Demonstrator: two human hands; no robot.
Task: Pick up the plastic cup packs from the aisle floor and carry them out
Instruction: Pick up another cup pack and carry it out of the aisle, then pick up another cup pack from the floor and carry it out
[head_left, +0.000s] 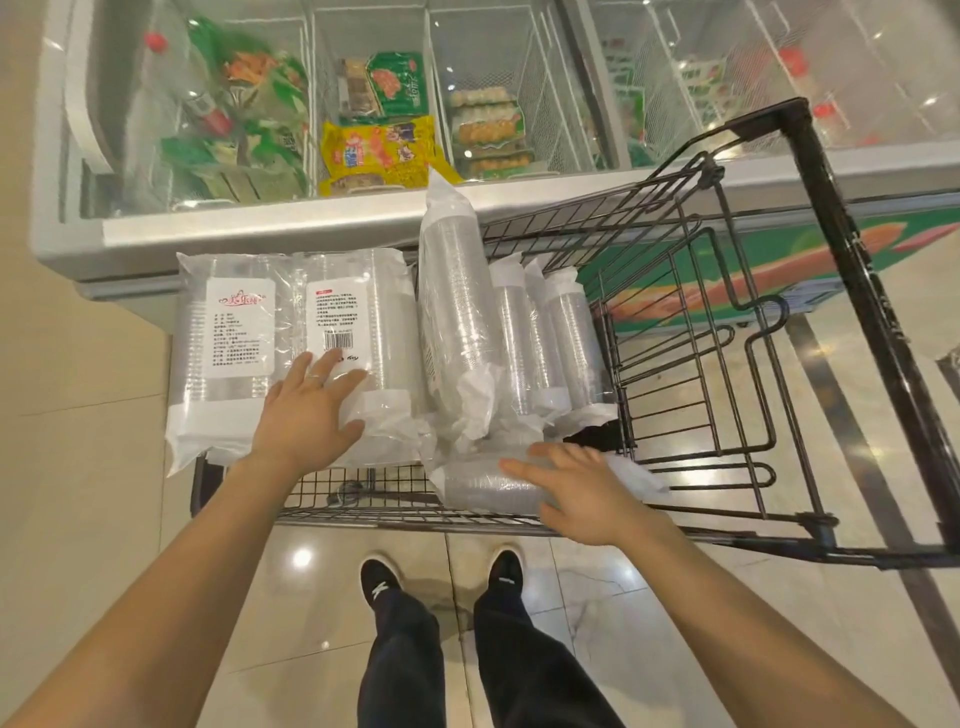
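Under the spread right hand (582, 493) a cup pack (478, 488) lies crosswise; left hand (306, 410) presses flat on a labelled pack (379, 312).

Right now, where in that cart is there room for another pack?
Bare wire lies in the cart's right half, between the thin sleeves and the black bar. The left half is crowded with flat packs and a tall sleeve.

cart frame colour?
Black. The cart frame shows best in the head view.
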